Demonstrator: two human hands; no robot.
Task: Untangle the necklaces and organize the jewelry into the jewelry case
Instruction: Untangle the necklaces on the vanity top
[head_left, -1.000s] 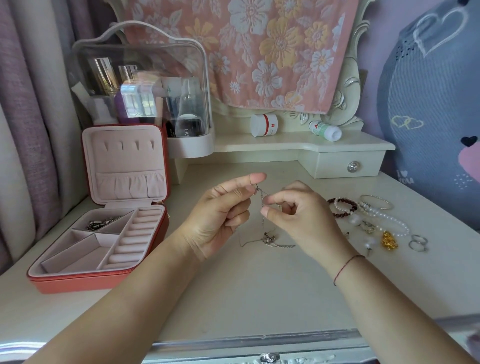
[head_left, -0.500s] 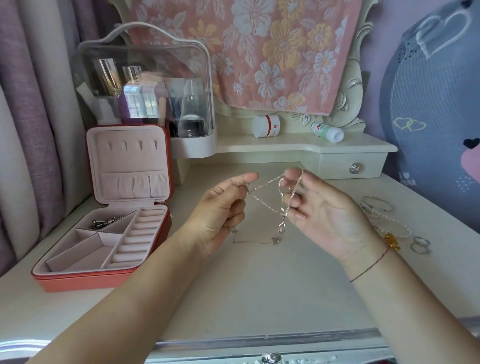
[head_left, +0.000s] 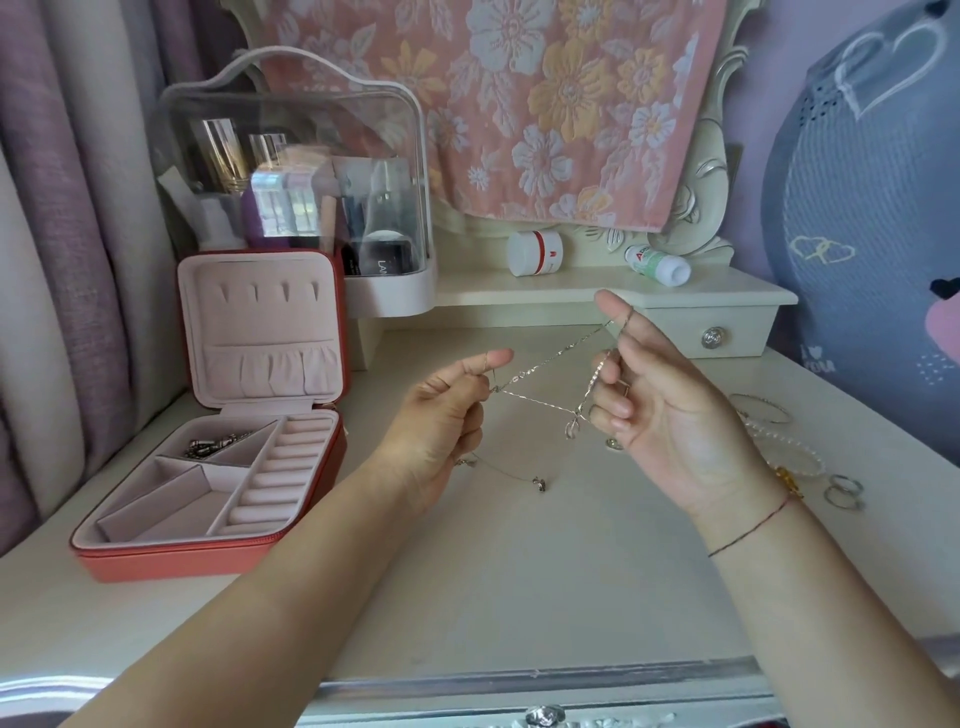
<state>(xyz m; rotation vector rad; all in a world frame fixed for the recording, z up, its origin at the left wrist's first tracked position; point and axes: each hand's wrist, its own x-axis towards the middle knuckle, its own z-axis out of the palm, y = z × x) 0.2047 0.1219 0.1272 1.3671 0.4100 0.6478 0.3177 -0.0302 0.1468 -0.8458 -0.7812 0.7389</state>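
Both hands have spread further apart than half a second back, so the silver necklace is now stretched into a wide triangle between them instead of bunched near the right fingers. It's up in the air over the middle of the vanity top. Left hand pinches one corner of the chain between thumb and forefinger, other fingers curled in. Right hand, palm toward the camera, has the chain hooked over its raised forefinger. Another stretch runs down past the curled fingers to a small oval pendant dangling just under them. A thinner necklace trails from below the left hand onto the tabletop, ending at a little charm; can't tell if it's knotted to the first one.

Left of all that sits the jewelry case, lid propped open, coral outside, pink lining. One silver piece lies in its far-left compartment, next to the ring rolls. On the right side of the table, partly behind the right wrist: a bangle, a pearl bracelet, a gold charm and two rings. Far side: a clear cosmetics box behind the case, a white jar and a tipped-over bottle on the shelf, and a floral towel hanging above.
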